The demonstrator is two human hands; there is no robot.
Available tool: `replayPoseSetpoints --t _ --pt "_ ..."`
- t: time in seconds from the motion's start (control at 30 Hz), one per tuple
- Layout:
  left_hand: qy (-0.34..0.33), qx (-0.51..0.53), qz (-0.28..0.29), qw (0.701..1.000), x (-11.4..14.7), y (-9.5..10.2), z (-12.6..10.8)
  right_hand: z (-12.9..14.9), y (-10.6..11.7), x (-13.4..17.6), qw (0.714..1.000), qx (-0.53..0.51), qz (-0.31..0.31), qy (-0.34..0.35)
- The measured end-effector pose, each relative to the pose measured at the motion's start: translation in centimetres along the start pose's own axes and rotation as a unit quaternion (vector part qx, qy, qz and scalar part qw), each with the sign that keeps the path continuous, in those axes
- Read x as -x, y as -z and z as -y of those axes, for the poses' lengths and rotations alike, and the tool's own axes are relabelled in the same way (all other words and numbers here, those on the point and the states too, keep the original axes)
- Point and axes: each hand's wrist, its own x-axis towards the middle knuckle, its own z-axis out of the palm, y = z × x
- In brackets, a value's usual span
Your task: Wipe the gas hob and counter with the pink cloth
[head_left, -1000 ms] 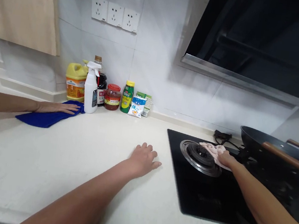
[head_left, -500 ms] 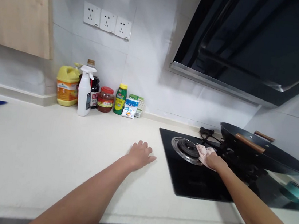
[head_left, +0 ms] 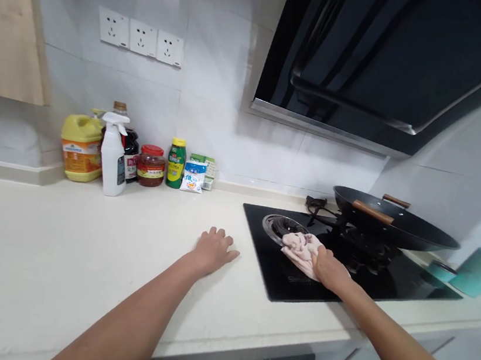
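My left hand (head_left: 214,251) rests on the white countertop (head_left: 58,250), fingers spread, holding nothing. Just to its right lies the black glass gas stove (head_left: 264,267). On the stove, my right hand (head_left: 330,268) grips a pale pink cloth (head_left: 302,251) and presses it against the glass. The cloth covers the front right part of the left burner (head_left: 285,227). Part of the right hand's grip is hidden behind its knuckles. A black wok (head_left: 415,229) with wooden handles stands on the right burner, beyond my right hand.
Along the wall stand a yellow detergent jug (head_left: 81,150), a white spray bottle (head_left: 113,157), a red-lidded jar (head_left: 150,167), a green bottle (head_left: 176,164) and a white-blue packet (head_left: 193,176). A range hood (head_left: 354,59) slants overhead. A teal canister (head_left: 480,272) stands at right.
My right hand has drawn the cloth back from the burner toward the stove's front glass, and the cloth is more spread out. The view has turned right. My left hand stays on the counter.
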Motion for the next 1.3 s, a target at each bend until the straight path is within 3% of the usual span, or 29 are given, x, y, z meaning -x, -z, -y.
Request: replayPoseSetpoints --t 0.23,0.37,0.5,0.63,0.83,1.13,1.3 --pt "0.005 -0.012 0.004 1.0 0.2 0.2 -0.3 -0.1 0.1 1.0 0.993 -0.112 0.008 0.037" --pt "0.005 -0.025 -0.001 1.0 0.3 0.2 -0.5 0.2 0.5 0.7 0.989 -0.146 0.016 0.022" --pt "0.007 -0.034 0.0 0.999 0.1 0.1 -0.6 3.0 0.4 1.2 0.985 -0.167 -0.021 0.047" --pt "0.006 -0.033 -0.005 0.999 0.0 0.0 -0.6 6.9 0.4 1.7 0.974 -0.18 -0.045 0.13" --pt "0.011 -0.027 -0.018 0.999 -0.1 0.0 -0.5 11.7 1.0 -0.6 0.953 -0.21 -0.034 0.217" --pt "0.032 0.004 -0.031 0.999 -0.3 0.2 -0.2 16.4 1.7 -5.4 0.956 -0.195 -0.023 0.217" --pt "0.054 0.057 -0.04 0.996 -0.5 0.1 0.4 17.1 1.8 -5.0 0.96 -0.195 -0.032 0.2"
